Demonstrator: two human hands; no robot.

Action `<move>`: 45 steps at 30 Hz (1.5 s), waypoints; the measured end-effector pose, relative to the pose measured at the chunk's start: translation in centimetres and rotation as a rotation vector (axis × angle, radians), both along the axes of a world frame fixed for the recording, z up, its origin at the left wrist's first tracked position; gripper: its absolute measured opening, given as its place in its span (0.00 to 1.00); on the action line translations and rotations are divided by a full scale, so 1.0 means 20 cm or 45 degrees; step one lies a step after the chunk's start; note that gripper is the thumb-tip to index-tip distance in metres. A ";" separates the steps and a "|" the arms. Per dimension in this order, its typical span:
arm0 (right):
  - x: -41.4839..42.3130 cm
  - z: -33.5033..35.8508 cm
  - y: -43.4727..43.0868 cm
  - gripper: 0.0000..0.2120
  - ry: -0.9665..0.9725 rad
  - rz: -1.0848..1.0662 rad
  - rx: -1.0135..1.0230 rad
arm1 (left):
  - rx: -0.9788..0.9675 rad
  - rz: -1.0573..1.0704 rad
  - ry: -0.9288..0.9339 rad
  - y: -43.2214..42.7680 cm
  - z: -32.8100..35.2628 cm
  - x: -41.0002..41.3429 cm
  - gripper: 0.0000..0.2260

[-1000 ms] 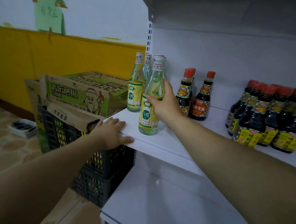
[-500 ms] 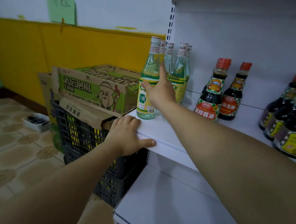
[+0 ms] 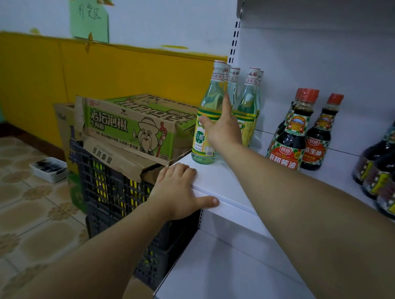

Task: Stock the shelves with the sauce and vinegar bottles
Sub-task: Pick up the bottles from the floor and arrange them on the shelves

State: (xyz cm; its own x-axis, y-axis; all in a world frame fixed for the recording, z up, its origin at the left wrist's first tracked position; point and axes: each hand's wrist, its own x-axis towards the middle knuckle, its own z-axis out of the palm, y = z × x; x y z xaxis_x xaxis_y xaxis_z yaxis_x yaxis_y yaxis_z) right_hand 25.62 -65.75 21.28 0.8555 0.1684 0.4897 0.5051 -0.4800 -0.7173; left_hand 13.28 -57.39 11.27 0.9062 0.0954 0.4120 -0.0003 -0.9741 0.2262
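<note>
Plainly, from the head view, everything turns on the front vinegar bottle point(image 3: 201, 140) and the right hand point(image 3: 224, 130) laid against it. The bottle stands upright, long axis vertical, at the left end of the upper shelf point(image 3: 227, 180), near its front edge. It is the foremost of a small cluster, with the other vinegar bottles point(image 3: 248, 104) just behind and to its right.

The right hand is on the bottle's right flank, so the bottle lies to the left of the palm. The thumb is spread across the yellow band of the label and the forefinger points straight up along the neck. The remaining fingers are hidden behind the back of the hand. It reads as a loose, spread touch rather than a closed grip.

The left hand point(image 3: 178, 191) holds nothing. It rests on the shelf's front corner, fingers on top and thumb along the lip, below and in front of the bottle and apart from it.

The right hand is therefore the nearer one. I judge the placing almost done. Any withdrawal should go to the right and back, away from the neck, because a tall narrow bottle near the edge could tip leftward off the shelf's open end.

To the right, well apart, stand the red-capped soy sauce bottles point(image 3: 288, 140).
</note>
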 end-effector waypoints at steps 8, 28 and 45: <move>-0.06 0.02 -0.06 0.42 0.060 -0.001 -0.116 | -0.061 -0.061 0.244 0.02 0.09 -0.02 0.41; -1.23 -0.03 -0.53 0.40 0.174 0.354 -0.900 | -0.241 0.208 0.589 -0.24 0.19 -1.36 0.41; -1.81 -1.01 -0.25 0.37 0.471 0.755 -1.118 | -0.528 0.443 0.988 -0.19 -0.59 -2.03 0.41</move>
State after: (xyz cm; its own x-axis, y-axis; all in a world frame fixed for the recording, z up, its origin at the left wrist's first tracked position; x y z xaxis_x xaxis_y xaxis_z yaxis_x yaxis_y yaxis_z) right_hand -10.62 -70.82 1.13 0.5938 0.7591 -0.2667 0.6475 -0.6476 -0.4017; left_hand -27.39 -61.13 -0.56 0.8060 0.4157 -0.4214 0.5712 -0.7331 0.3692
